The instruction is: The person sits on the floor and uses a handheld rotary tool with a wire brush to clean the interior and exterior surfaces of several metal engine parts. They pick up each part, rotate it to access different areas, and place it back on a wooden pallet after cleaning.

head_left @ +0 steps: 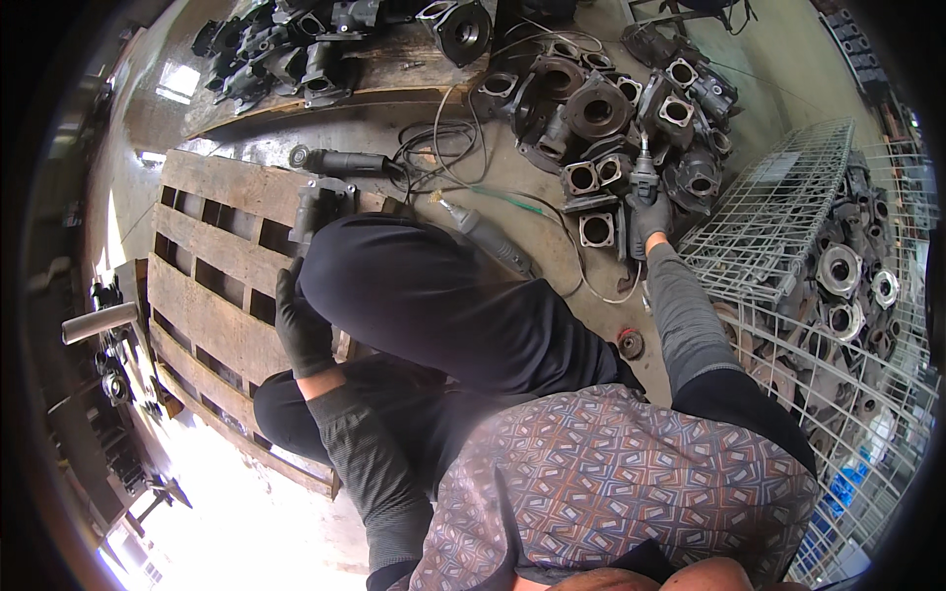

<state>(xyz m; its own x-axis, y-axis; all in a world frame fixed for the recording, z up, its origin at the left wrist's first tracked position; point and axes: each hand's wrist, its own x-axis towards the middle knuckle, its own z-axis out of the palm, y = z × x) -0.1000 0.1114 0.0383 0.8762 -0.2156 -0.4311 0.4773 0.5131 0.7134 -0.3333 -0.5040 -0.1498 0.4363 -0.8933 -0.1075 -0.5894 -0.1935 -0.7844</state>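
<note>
My right hand (650,219), in a dark glove, is closed round a die grinder (643,179) whose thin tip points away from me, over a heap of metal castings (598,106). My left hand (304,325), gloved too, is beside my raised knee with its fingers stretched out; nothing shows in it, though the knee hides part of the fingertips. Just beyond that hand a dark metal casting (317,209) sits on the wooden pallet (212,295). A second die grinder (488,236) with a brass-coloured tip lies on the floor between my knee and the heap.
An angle grinder (340,163) lies past the pallet, near tangled cables (443,148). Another pallet (394,77) with castings stands at the far left. On the right is a wire mesh cage (778,222) full of castings. A small round part (630,343) lies near my foot.
</note>
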